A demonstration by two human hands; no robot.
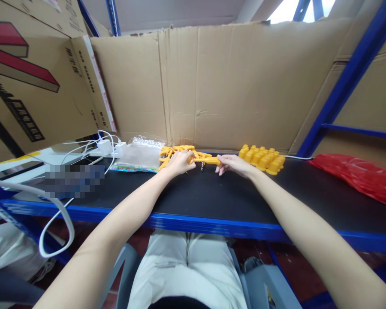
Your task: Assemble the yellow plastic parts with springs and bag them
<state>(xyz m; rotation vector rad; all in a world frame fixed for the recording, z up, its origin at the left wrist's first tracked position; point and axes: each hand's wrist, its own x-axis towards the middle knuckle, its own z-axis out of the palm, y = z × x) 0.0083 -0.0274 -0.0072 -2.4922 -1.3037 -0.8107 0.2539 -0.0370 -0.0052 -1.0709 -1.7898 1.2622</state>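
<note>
Black-topped, blue-edged bench [193,195]: slender yellow plastic piece [209,160], twelve o'clock, left hand [179,162] and right hand [232,165] clamped on opposite ends; steady, level support advisable. Yellow knobbed plastic pieces [263,159], one o'clock.

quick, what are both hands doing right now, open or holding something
Left hand: closed, holding a yellow piece.
Right hand: closed, pinching the end of a long yellow part; whether both grip the same one cannot be told.
</note>
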